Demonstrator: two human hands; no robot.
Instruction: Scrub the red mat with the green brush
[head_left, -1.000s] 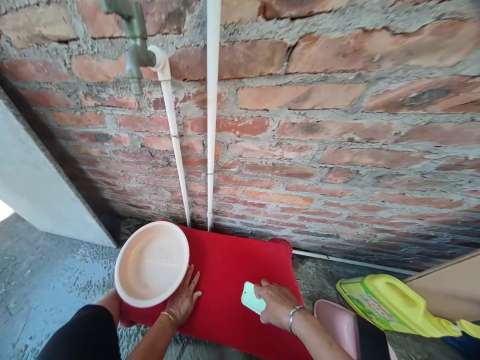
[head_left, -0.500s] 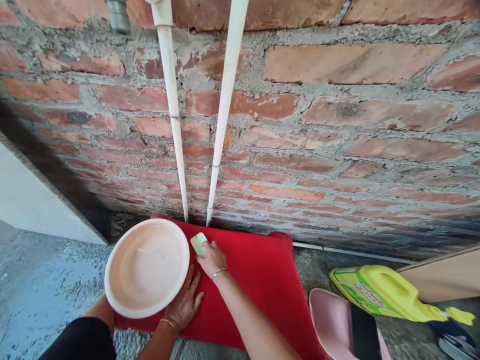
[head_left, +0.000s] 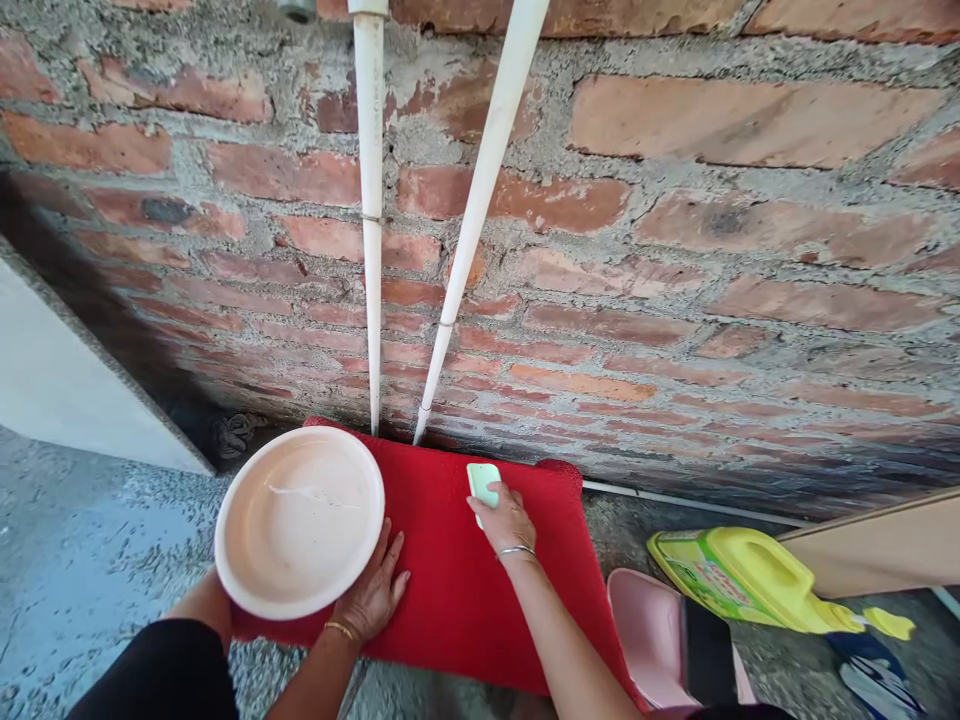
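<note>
My right hand (head_left: 512, 522) is closed round a small pale green scrubbing brush (head_left: 484, 482), pressed down on a red cloth (head_left: 450, 580); its underside is hidden. The cloth is spread over a low, flat surface against the wall. At the cloth's left end sits a round, pale pink basin (head_left: 300, 525) with a little water in it. My left hand (head_left: 373, 590) lies palm down on the cloth beside the basin's right rim, fingers spread and holding nothing.
Two white pipes (head_left: 373, 230) run down the brick wall (head_left: 660, 220). On the floor to the right are a pink dustpan (head_left: 645, 625), a yellow detergent jug (head_left: 750, 575) on its side and a dark slipper (head_left: 874, 670). A white panel (head_left: 82, 370) stands at left.
My right hand has slid to the right across the red cloth with the brush, away from the basin. My left hand stays beside the basin. The view has shifted slightly.
</note>
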